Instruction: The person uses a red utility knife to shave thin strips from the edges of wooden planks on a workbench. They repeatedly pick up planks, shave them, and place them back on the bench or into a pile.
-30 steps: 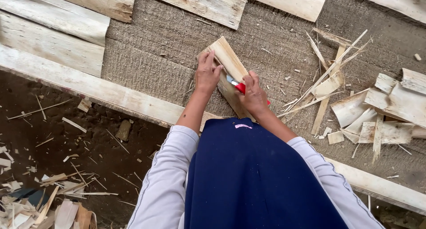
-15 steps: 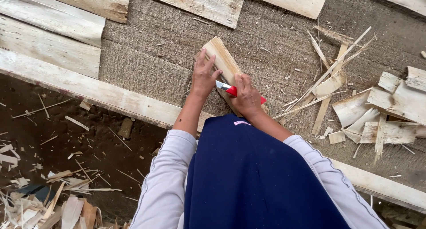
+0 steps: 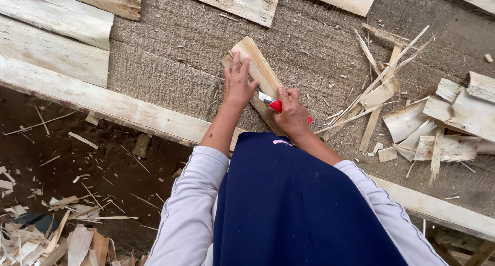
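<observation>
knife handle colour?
Red: the knife handle shows in the right hand, blade against the wood strip pinned by the left hand. Head view.

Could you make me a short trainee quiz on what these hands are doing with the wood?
1. True or false: the left hand presses flat on the wooden slat.
2. What does the right hand grip? A) hammer B) red-handled knife C) saw
3. Fill in: loose wood strips lie to the person's ____.

Key: 1 true; 2 B; 3 right.
</observation>
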